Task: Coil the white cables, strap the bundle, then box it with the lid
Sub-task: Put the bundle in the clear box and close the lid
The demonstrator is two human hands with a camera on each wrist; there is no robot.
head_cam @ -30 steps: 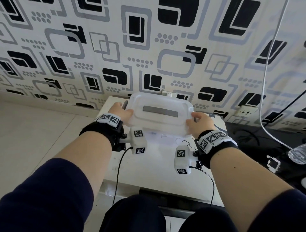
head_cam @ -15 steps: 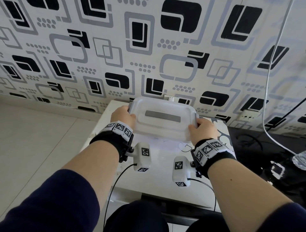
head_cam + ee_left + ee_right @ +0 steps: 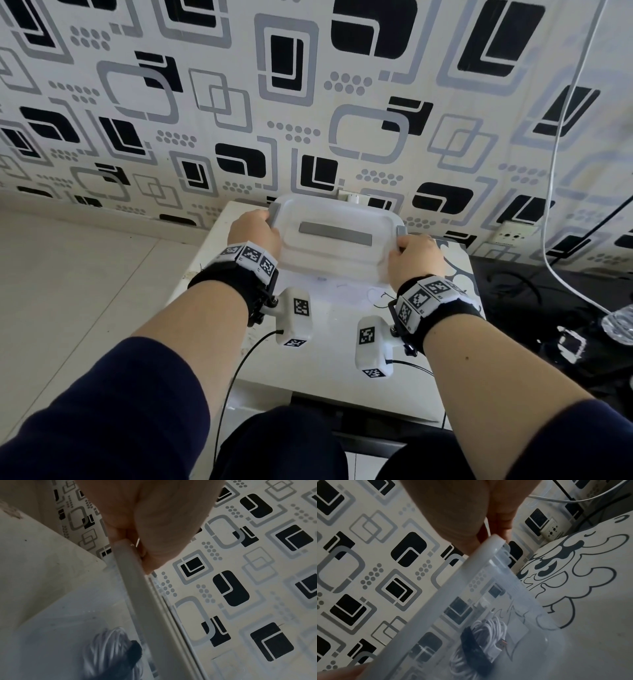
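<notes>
A translucent white lid (image 3: 334, 236) with a grey strip covers the clear plastic box (image 3: 518, 615) on the small white table (image 3: 325, 359). My left hand (image 3: 255, 233) grips the lid's left end by its grey clip, and the wrist view shows the thumb and fingers of that hand (image 3: 137, 545) curled over the lid's edge (image 3: 137, 588). At the lid's right end my right hand (image 3: 412, 255) grips the other clip, fingers (image 3: 501, 524) curled round the corner. Inside the box lies the coiled white cable bundle (image 3: 488, 631) with a black strap (image 3: 474, 647) around it, also visible as the bundle (image 3: 109, 649).
The table stands against a wall with black and grey patterned paper. A white cable (image 3: 561, 137) hangs down the wall at the right, near a wall socket (image 3: 512, 234). A dark surface with a clear bottle (image 3: 620, 323) lies to the right. Pale floor tiles lie on the left.
Both hands have slid from the lid's near corners to its left and right ends and now grip the grey clips. The lid sits lower and flatter on the box.
</notes>
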